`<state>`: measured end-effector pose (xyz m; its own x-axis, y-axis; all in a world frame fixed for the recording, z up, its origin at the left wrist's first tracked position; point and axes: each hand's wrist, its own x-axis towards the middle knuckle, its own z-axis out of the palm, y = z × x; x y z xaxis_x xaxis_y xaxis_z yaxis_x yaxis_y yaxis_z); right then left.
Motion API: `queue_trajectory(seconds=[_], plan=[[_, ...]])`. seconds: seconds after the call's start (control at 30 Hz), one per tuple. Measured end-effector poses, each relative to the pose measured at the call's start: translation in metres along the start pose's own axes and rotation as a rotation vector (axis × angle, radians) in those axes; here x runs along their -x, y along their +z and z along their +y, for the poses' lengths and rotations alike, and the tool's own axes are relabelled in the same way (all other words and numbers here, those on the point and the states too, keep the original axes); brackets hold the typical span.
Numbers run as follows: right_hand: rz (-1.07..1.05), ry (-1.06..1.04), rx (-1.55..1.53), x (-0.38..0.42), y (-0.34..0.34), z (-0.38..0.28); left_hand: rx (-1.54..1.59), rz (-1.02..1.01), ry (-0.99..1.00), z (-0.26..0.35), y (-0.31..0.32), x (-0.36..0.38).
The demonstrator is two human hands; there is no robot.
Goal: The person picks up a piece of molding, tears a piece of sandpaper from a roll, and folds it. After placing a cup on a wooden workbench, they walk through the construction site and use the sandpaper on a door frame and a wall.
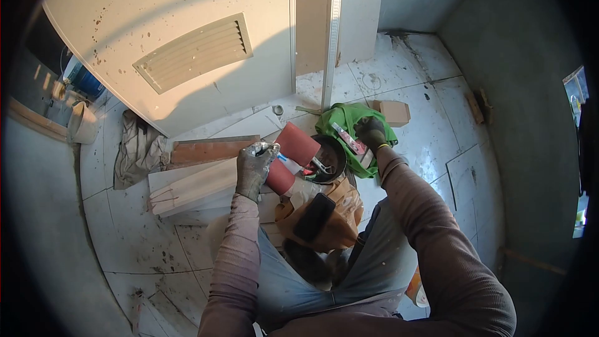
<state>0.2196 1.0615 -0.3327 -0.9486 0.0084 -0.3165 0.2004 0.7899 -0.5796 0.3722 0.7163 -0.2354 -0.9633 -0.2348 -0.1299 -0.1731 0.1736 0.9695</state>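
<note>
My left hand (254, 167), in a grey glove, is closed beside a red sheet (297, 144); what its fingers hold is too small to name. Gloved too, my right hand (370, 132) rests with curled fingers at a green bag (340, 115); whether it grips the fabric is unclear. A pink and white packet (349, 140) lies on the bag, left of that hand. Between the hands sit a dark round bowl (331, 161) and a blue and white tube (289, 163). A black phone (314, 217) lies on a brown paper bag (347, 203) near my knees.
A door with a vent (193, 53) stands at the upper left. White boards (193, 188) and a brown plank (212, 150) lie left of my left hand. A grey cloth (134, 150) is farther left. A small cardboard box (392, 113) sits beyond my right hand.
</note>
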Motion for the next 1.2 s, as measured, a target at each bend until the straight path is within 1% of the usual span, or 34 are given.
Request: queue_trajectory(seconds=[0.03,0.1,0.13,0.17,0.23,0.27,0.3,0.37,0.4,0.43,0.47,0.5,0.57,0.6,0.63,0.67,0.73,0.77,0.8,0.83,0.87,0.9,0.93,0.97,1.03,1.07,1.1,1.13,1.17,1.2], plan=[[0.062,0.038,0.425,0.001,0.011,0.009,-0.006,0.011,0.010,0.000,-0.001,0.000],[0.087,0.043,0.476,0.025,0.022,-0.008,-0.016,0.022,0.023,0.000,-0.002,0.002],[0.111,0.052,0.529,0.032,0.029,-0.011,-0.026,0.012,-0.010,0.002,-0.001,0.003],[0.113,0.049,0.524,0.035,0.030,-0.015,-0.035,0.004,-0.043,0.003,0.000,0.004],[0.005,0.165,0.429,0.039,0.035,-0.024,-0.057,0.015,-0.055,0.005,0.000,0.005],[0.042,0.183,0.403,0.045,0.034,-0.030,-0.055,0.015,-0.056,0.005,0.000,0.005],[0.033,0.177,0.407,0.046,0.035,-0.031,-0.050,0.018,-0.062,0.005,0.000,0.007],[-0.006,0.072,0.479,0.045,0.032,-0.024,-0.055,0.027,-0.072,-0.003,-0.002,0.007],[-0.013,0.061,0.482,0.043,0.031,-0.023,-0.043,0.032,-0.050,-0.007,-0.002,0.005],[0.070,0.076,0.397,0.039,0.029,-0.021,-0.031,0.037,-0.027,-0.009,-0.003,0.006],[0.154,0.089,0.309,0.031,0.027,-0.015,-0.091,0.071,-0.009,-0.006,-0.002,0.006],[0.149,0.081,0.313,0.019,0.023,-0.010,-0.089,0.080,-0.012,-0.005,-0.002,0.007],[0.199,0.034,0.263,-0.011,0.022,0.007,-0.256,0.067,-0.014,0.007,-0.001,0.007],[0.022,0.082,-0.369,0.036,-0.013,-0.059,-0.306,0.056,-0.040,0.015,0.001,0.007],[-0.045,-0.063,-0.436,0.080,-0.044,-0.112,-0.300,0.061,-0.037,0.020,0.003,0.006],[-0.114,-0.206,-0.500,0.113,-0.058,-0.140,-0.341,0.041,-0.015,0.024,0.006,0.006],[-0.148,-0.577,-0.433,0.144,-0.048,-0.143,-0.412,-0.003,0.014,0.021,0.012,0.004],[-0.329,-0.469,-0.715,0.155,-0.038,-0.133,-0.404,-0.003,0.013,0.016,0.014,0.003],[-0.272,-0.625,-0.686,0.148,-0.012,-0.112,-0.353,-0.021,0.067,0.012,0.016,0.002],[-0.214,-0.778,-0.657,0.151,-0.001,-0.122,-0.305,-0.040,0.118,0.013,0.016,0.003],[-0.214,-0.775,-0.659,0.154,-0.005,-0.124,-0.307,-0.043,0.117,0.014,0.016,0.004],[-0.353,-0.511,-0.607,0.157,-0.013,-0.125,-0.322,-0.091,0.118,0.015,0.014,0.004],[-0.487,-0.243,-0.550,0.164,-0.024,-0.140,-0.338,-0.140,0.116,0.019,0.010,0.005],[-0.490,-0.238,-0.556,0.165,-0.025,-0.149,-0.344,-0.144,0.112,0.022,0.007,0.008],[-0.328,-0.134,-0.417,0.164,-0.027,-0.161,-0.226,-0.177,0.122,0.027,0.001,0.010],[-0.245,-0.145,-0.377,0.152,-0.016,-0.142,-0.224,-0.174,0.123,0.025,0.000,0.010],[-0.246,-0.150,-0.373,0.139,-0.002,-0.122,-0.228,-0.220,0.165,0.019,-0.001,0.010],[-0.214,-0.344,-0.567,0.128,0.013,-0.102,-0.232,-0.266,0.207,0.015,-0.004,0.009],[-0.182,-0.535,-0.760,0.126,0.017,-0.101,-0.230,-0.262,0.205,0.014,-0.006,0.007],[-0.187,-0.534,-0.758,0.125,0.016,-0.096,-0.258,-0.304,0.220,0.012,-0.008,0.006]])
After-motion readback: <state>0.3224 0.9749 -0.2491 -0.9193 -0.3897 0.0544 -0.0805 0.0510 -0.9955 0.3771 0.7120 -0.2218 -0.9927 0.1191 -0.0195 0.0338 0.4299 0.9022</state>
